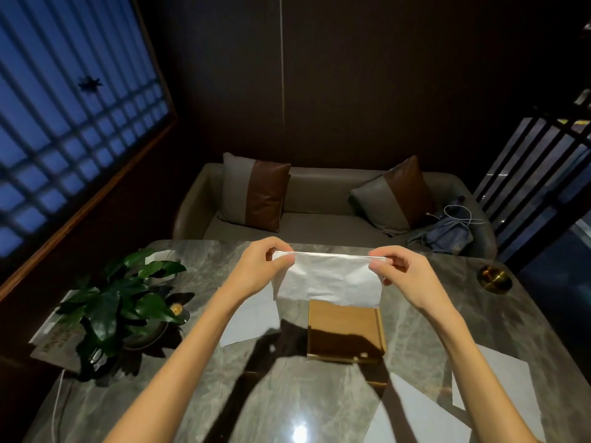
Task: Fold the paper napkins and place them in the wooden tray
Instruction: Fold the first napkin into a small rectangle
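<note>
Held napkin (326,276) hides tray (381,327) rim; plant (121,298), perhaps potted

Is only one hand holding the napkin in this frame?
No, the left hand and the right hand each pinch an upper corner of the napkin, which hangs stretched between them.

- Grey veined stone surface (198,266), glossy, bright glare near the front edge
- Leafy green plant (121,298) in a dark pot at the left of the surface, set on a printed card (54,342)
- Grey sofa (319,199) beyond the far edge
- Left cushion (252,193) and right cushion (393,196), grey and brown, leaning on the sofa back
- Blue bag (447,235) on the right end of the seat, white cable (460,215) looped over it
- Round brass dish (494,278) at the far right of the surface
- Lattice window (64,123) upper left, glowing blue
- Dark slatted screen (537,174) at right
</note>
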Demonstrator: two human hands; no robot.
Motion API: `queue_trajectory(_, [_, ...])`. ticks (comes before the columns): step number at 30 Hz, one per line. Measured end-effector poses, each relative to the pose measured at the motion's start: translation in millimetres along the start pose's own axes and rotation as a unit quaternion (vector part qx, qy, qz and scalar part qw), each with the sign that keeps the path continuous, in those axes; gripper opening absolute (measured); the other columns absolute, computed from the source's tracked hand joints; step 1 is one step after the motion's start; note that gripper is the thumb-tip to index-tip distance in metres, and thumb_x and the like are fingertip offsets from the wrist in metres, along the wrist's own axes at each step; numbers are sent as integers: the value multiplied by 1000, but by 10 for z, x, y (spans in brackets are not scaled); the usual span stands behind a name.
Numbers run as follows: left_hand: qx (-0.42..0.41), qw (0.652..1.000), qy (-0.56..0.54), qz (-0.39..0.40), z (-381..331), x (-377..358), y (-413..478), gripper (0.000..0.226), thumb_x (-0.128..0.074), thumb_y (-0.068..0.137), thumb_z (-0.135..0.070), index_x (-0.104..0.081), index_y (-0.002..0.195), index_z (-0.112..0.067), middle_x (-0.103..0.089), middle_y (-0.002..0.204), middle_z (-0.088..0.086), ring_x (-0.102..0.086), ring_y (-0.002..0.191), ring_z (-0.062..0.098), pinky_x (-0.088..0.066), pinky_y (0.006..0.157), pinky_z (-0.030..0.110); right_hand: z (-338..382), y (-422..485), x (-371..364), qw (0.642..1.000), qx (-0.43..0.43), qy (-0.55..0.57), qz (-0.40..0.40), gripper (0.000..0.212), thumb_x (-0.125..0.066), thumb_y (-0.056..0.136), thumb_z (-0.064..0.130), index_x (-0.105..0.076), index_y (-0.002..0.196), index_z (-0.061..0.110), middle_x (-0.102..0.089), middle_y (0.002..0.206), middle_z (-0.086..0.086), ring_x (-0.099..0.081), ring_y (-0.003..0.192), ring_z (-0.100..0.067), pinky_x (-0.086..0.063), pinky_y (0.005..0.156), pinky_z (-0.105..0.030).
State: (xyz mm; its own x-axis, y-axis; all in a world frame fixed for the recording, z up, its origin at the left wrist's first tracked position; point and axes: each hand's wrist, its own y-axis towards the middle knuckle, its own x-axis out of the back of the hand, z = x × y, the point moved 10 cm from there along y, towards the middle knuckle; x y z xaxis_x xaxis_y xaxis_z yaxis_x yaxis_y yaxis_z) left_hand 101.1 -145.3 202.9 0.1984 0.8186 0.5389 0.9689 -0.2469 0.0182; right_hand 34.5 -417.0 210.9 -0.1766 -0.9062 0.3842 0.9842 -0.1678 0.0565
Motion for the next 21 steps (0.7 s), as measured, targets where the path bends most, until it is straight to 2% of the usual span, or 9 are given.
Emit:
queue_trajectory(5, [-4, 998, 19, -51, 3, 114, -9, 12, -67, 93, -25, -66, 85, -32, -64, 93, -15, -59, 86, 7, -43, 65, 12, 50, -13, 2, 999, 23, -1, -48, 9, -72, 89, 17, -77, 93, 24, -75, 87, 6, -68, 76, -4, -53, 62, -18])
queue_trajectory(6, [-9, 997, 49, -64, -9, 138, -4, 12, -67, 93, -25, -65, 85, -32, -63, 98, -11, -57, 88, 7, -44, 68, 13, 65, -11, 7, 998, 27, -19, -55, 8, -71, 90, 19, -76, 91, 25, -74, 88, 8, -68, 80, -6, -52, 65, -18])
queue_trajectory(8, [-23, 987, 145, -71, -20, 130, 5, 8, -69, 93, -26, -62, 93, -31, -54, 118, -3, -50, 107, 12, -47, 89, 23, 152, 1, -5, 990, 53, -115, -63, 7, -69, 91, 23, -74, 90, 27, -69, 95, 9, -63, 91, -8, -47, 74, -17])
queue_trajectory(10, [-55, 972, 228, -9, -78, -54, -13, 30, -73, 88, -36, -58, 114, -31, -36, 143, 0, -29, 134, 24, -32, 110, 39, 313, 29, -96, 967, 102, -230, -44, 7, -68, 91, 27, -75, 91, 27, -60, 105, 7, -51, 103, -10, -41, 86, -21])
queue_trajectory(12, [-106, 969, 204, 93, -193, -383, -53, 50, -74, 86, -44, -54, 129, -31, -33, 153, -1, -25, 142, 19, -26, 117, 43, 483, 62, -288, 936, 144, -321, 20, 8, -68, 90, 33, -75, 91, 29, -56, 113, 8, -40, 113, -13, -34, 96, -28])
queue_trajectory(15, [-138, 969, 81, 186, -365, -754, -141, 30, -68, 93, -34, -66, 122, -25, -65, 125, -10, -56, 115, 2, -44, 99, 27, 646, 113, -536, 893, 166, -400, 122, 9, -66, 89, 42, -73, 91, 38, -56, 122, 11, -34, 123, -19, -33, 103, -42])
queue_trajectory(18, [-93, 980, -63, 163, -314, -750, -104, 16, -61, 99, -22, -76, 106, -22, -75, 99, -9, -68, 92, 1, -55, 82, 18, 710, 179, -379, 923, 162, -337, 88, 26, -57, 91, 51, -62, 116, 48, -53, 135, 14, -32, 132, -16, -30, 109, -43])
queue_trajectory(20, [-64, 981, -133, 129, -237, -654, -76, 15, -61, 99, -24, -76, 99, -29, -76, 97, -8, -70, 88, 5, -57, 79, 20, 564, 157, -180, 974, 91, -201, 60, 57, -56, 90, 61, -32, 141, 58, -38, 152, 16, -30, 139, -10, -29, 109, -35])
queue_trajectory(21, [-50, 979, -159, 115, -198, -611, -68, 15, -62, 98, -27, -75, 96, -32, -76, 95, -7, -71, 86, 8, -58, 77, 22, 402, 105, -161, 993, 28, -97, 67, 70, -59, 88, 62, -18, 145, 61, -35, 154, 16, -32, 138, -7, -32, 105, -30])
